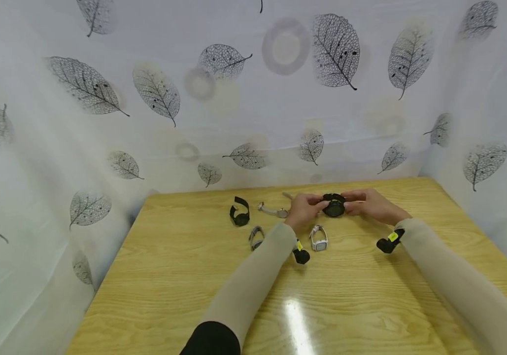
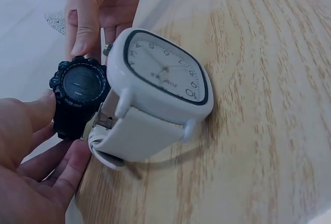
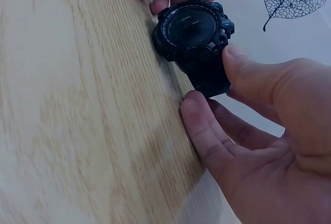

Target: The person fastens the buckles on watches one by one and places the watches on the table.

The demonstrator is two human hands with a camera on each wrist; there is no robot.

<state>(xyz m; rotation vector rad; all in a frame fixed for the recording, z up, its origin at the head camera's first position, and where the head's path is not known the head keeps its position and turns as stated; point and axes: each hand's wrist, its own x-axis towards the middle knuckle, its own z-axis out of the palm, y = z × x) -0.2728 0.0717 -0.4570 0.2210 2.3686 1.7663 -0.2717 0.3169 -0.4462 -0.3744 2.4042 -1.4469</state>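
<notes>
A black sports watch (image 1: 334, 209) with a round face stands near the back of the table, held between both hands. The left hand (image 1: 303, 212) pinches its left side; the thumb reaches the case in the left wrist view. From the other side the right hand (image 1: 372, 205) grips it, its thumb against the case edge in the right wrist view. A white watch (image 1: 320, 244) with a squarish face stands closer to the front, large in the left wrist view (image 2: 168, 69), its strap fastened in a loop. The strap behind the black watch's case is partly hidden.
Left of the hands stand another black watch (image 1: 241, 219), a pale-strapped watch with a small round face (image 1: 282, 213), and a grey watch (image 1: 256, 235) partly covered by the left sleeve. The wooden table (image 1: 169, 276) meets a leaf-patterned white curtain (image 1: 253, 113) behind.
</notes>
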